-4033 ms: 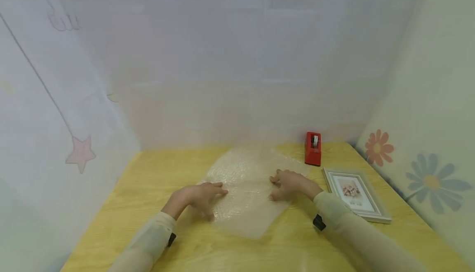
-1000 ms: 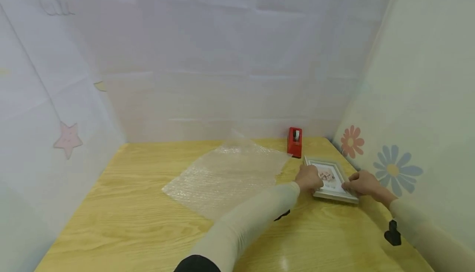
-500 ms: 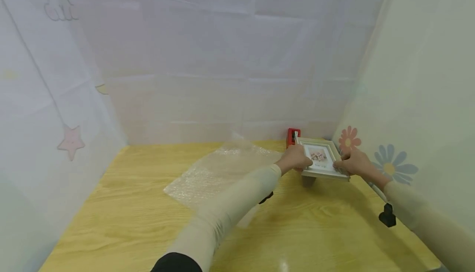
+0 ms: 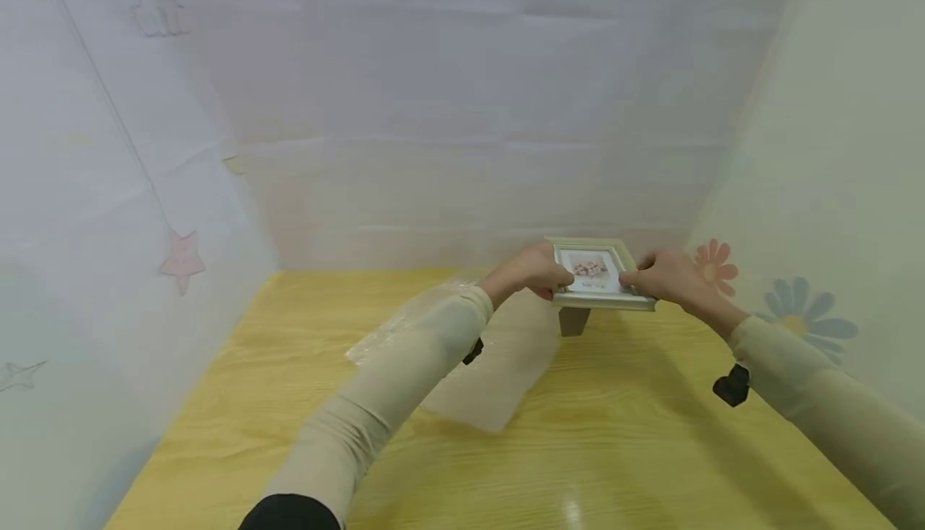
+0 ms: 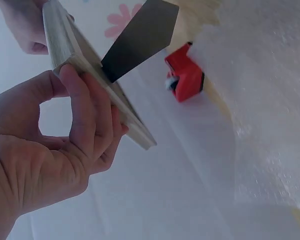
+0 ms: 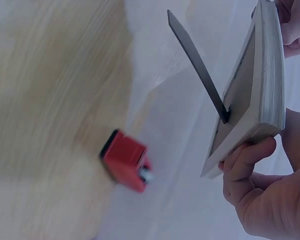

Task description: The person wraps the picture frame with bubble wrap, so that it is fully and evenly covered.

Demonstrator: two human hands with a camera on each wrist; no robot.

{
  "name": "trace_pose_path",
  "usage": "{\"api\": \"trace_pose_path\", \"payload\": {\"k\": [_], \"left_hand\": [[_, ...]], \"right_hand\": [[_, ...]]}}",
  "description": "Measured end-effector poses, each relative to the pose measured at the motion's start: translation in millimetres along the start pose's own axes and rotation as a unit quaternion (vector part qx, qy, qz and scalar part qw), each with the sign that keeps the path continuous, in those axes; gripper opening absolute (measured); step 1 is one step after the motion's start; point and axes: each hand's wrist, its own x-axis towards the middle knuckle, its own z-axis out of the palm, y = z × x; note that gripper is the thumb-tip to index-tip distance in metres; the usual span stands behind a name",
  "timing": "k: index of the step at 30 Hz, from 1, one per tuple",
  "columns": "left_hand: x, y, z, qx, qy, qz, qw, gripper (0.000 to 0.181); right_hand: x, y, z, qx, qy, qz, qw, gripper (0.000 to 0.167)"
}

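Observation:
A pale picture frame (image 4: 592,300) with a flower print hangs above the table, face up, gripped at both side edges. My left hand (image 4: 533,267) holds its left edge, thumb on the front. In the left wrist view, the left hand (image 5: 65,130) has its fingers curled round the frame's edge. My right hand (image 4: 668,279) pinches the right edge; the right wrist view shows the right hand (image 6: 270,185) under a corner of the frame (image 6: 272,75). A dark stand leg (image 6: 200,67) sticks out from the back. Below and left lies clear bubble wrap (image 4: 491,377), partly behind my left sleeve.
A red tape dispenser (image 5: 187,75) stands on the table near the back wall; the raised frame hides it in the head view. The wooden table (image 4: 621,442) meets cloth-covered walls at the back and both sides.
Both hands have gone from the bubble wrap to the frame, lifted it off the table's right side and carried it up and left. Its stand leg now hangs away from the back.

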Motion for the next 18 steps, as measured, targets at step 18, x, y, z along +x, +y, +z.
{"api": "trace_pose_path", "payload": {"k": [18], "left_hand": [[-60.4,-69.4,-41.4,0.027,0.006,-0.049,0.9984,0.011]], "right_hand": [[21.0,-46,101,0.057,0.001,-0.036,0.9978,0.035]]}}
